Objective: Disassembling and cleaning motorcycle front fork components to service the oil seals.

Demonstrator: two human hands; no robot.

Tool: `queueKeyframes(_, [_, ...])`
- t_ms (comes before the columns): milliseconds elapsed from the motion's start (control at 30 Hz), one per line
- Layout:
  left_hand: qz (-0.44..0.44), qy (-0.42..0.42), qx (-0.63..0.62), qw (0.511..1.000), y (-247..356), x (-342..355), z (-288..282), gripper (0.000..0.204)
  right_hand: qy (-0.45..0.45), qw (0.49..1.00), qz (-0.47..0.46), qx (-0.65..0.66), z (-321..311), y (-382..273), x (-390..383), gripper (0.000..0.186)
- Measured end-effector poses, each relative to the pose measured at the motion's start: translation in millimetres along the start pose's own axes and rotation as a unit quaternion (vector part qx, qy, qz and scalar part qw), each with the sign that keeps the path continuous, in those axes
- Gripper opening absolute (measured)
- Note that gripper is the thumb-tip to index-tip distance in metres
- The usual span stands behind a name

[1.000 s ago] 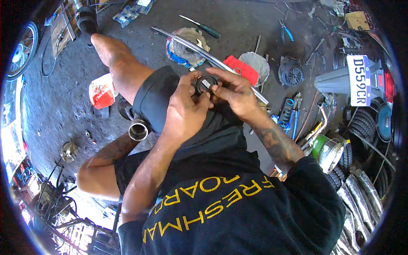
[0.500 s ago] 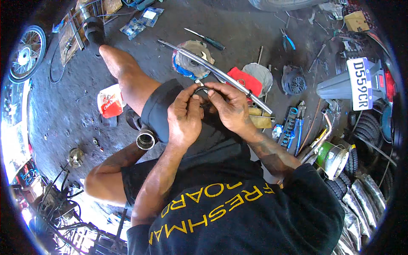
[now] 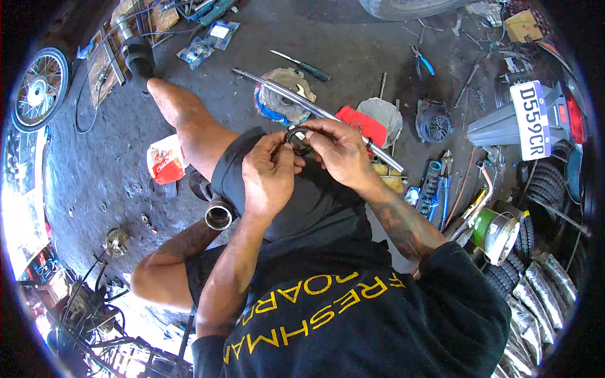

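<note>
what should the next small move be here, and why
Perhaps turn the dark ring slightly to check the rest of its rim. The left grip and the right grip hold it from opposite sides, each covering part of its edge, so a small turn would likely bring those hidden stretches into sight.

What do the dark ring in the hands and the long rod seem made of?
Dark ring: perhaps rubber or blackened metal, the look leaves it open; it is black with a slight sheen. Long rod: probably metal, polished or plated, given its silvery colour and bright lengthwise highlights.
</note>
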State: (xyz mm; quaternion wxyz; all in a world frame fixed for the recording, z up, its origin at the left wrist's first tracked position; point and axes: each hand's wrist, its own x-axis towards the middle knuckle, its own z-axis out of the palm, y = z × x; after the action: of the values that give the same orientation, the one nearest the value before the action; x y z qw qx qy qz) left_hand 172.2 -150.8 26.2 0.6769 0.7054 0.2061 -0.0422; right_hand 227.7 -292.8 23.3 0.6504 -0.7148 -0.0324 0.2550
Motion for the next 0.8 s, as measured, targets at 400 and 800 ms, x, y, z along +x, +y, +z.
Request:
queueKeyframes(400, [-0.018, -0.057, -0.104, 0.993, -6, 11, -6, 0.045, -0.019, 0.997, 0.004, 0.076, 0, 8, 9, 0.023])
queueKeyframes(800, [-0.101, 0.095, 0.056, 0.989, 37, -35, -151, 0.053, 0.008, 0.926, 0.148, -0.346, -277, 276, 71, 0.029])
